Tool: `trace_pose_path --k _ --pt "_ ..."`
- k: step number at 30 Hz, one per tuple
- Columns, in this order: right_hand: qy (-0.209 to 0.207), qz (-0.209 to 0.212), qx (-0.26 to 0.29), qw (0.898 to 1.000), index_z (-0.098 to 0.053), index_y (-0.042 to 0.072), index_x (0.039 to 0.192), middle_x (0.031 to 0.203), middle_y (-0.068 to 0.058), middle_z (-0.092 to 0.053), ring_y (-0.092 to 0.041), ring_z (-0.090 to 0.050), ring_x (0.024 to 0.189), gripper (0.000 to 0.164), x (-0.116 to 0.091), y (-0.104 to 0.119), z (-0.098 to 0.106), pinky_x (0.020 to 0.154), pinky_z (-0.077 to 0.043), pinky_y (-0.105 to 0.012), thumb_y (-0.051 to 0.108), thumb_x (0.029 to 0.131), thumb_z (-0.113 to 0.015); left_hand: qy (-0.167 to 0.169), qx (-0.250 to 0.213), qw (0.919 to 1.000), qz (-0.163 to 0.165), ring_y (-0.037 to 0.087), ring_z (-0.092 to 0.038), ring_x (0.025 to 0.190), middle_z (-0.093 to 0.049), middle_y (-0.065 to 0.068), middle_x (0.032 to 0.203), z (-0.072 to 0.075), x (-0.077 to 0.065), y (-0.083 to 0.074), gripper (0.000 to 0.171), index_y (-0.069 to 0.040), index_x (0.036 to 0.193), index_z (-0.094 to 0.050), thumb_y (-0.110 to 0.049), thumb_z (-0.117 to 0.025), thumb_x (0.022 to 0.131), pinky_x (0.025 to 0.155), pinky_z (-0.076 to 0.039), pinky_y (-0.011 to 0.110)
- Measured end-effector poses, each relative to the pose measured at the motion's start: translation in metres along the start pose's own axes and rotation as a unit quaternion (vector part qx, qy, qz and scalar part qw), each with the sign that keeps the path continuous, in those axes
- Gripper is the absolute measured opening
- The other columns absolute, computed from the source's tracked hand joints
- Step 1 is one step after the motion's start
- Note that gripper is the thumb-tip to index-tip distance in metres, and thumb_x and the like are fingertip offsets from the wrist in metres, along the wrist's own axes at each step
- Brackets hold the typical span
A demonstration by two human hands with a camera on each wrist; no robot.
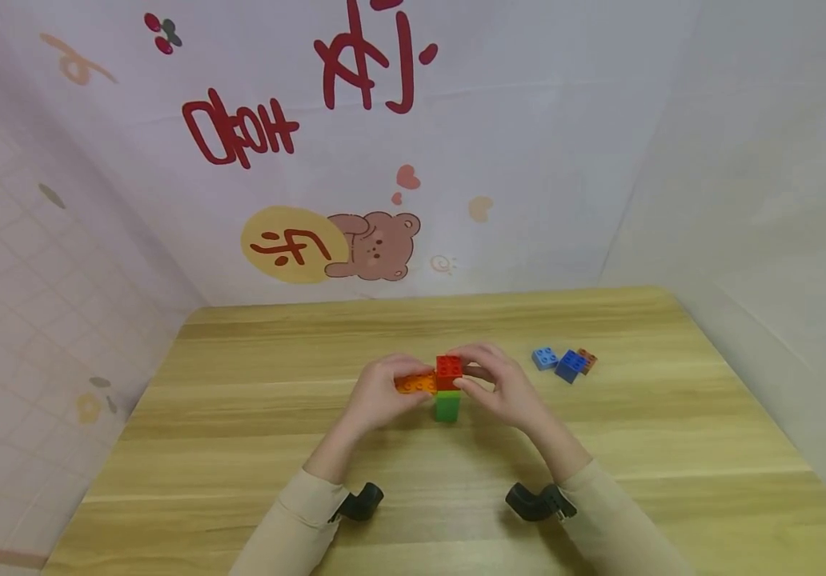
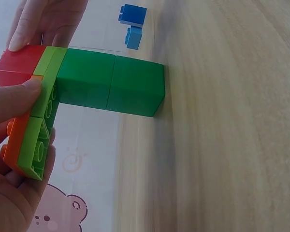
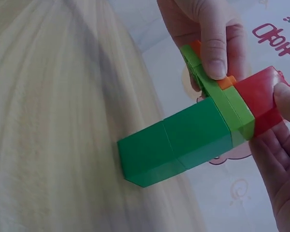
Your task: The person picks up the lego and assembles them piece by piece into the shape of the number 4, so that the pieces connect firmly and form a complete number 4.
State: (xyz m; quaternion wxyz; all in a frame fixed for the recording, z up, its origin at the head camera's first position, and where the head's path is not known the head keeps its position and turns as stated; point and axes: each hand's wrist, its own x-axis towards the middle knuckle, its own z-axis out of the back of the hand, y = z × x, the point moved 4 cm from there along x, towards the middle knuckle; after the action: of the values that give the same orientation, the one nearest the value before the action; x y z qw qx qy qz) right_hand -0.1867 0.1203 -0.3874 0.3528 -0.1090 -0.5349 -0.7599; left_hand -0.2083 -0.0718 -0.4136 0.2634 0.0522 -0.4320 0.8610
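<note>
A tower of two dark green bricks (image 2: 111,82) stands upright on the table. Light green bricks (image 2: 47,96) lie on top of it, one jutting out to the left. Over that jutting part sits an orange brick (image 1: 416,384), which my left hand (image 1: 377,392) pinches between thumb and fingers together with the light green piece below. A red brick (image 1: 449,368) tops the tower beside the orange one. My right hand (image 1: 503,384) grips the red brick, thumb on the near side and fingers behind.
To the right on the wooden table (image 1: 254,448) lie a light blue brick (image 1: 545,358), a dark blue brick (image 1: 571,366) and a brown-orange brick (image 1: 587,361). A printed white cloth (image 1: 528,144) hangs behind the table. Black wrist mounts (image 1: 360,502) sit below both hands.
</note>
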Motion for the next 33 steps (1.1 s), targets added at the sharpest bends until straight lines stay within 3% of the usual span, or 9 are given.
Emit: trace_pose_path --k 13,19,23,33 --pt "-0.007 -0.004 0.008 1.0 -0.059 -0.011 0.119 0.115 -0.023 -0.058 -0.035 -0.06 0.105 0.036 -0.002 -0.002 -0.001 0.086 -0.052 -0.054 -0.018 0.084 -0.066 -0.018 -0.032 0.9993 -0.004 0.019 -0.064 0.102 -0.071 0.002 0.107 0.002 -0.003 0.004 0.035 -0.008 0.109 -0.077 -0.014 -0.087 0.076 0.09 -0.052 0.038" --pt "-0.005 0.002 0.013 1.0 -0.059 -0.013 0.119 0.114 -0.025 -0.057 -0.038 -0.06 0.104 0.036 -0.002 0.0 -0.002 0.086 -0.053 -0.054 -0.02 0.084 -0.065 -0.032 -0.046 0.9981 0.026 0.02 -0.064 0.105 -0.071 0.001 0.111 0.008 -0.011 0.013 0.035 -0.009 0.11 -0.077 -0.015 -0.087 0.077 0.091 -0.052 0.041" --pt "-0.009 -0.002 0.014 1.0 -0.059 -0.013 0.12 0.114 -0.025 -0.057 -0.038 -0.061 0.104 0.036 -0.002 0.0 -0.001 0.085 -0.053 -0.055 -0.019 0.085 -0.065 -0.037 -0.076 0.9947 0.059 0.019 -0.064 0.1 -0.069 0.0 0.113 0.014 -0.018 0.022 0.036 -0.006 0.112 -0.076 -0.011 -0.085 0.078 0.09 -0.054 0.041" --pt "-0.012 -0.005 0.017 1.0 -0.058 -0.012 0.121 0.115 -0.025 -0.057 -0.036 -0.06 0.103 0.037 -0.004 -0.002 -0.003 0.085 -0.051 -0.059 -0.018 0.085 -0.065 -0.027 -0.16 0.9848 0.063 0.021 -0.065 0.101 -0.068 0.005 0.113 0.02 -0.026 0.031 0.037 -0.003 0.116 -0.073 -0.005 -0.082 0.081 0.093 -0.053 0.039"
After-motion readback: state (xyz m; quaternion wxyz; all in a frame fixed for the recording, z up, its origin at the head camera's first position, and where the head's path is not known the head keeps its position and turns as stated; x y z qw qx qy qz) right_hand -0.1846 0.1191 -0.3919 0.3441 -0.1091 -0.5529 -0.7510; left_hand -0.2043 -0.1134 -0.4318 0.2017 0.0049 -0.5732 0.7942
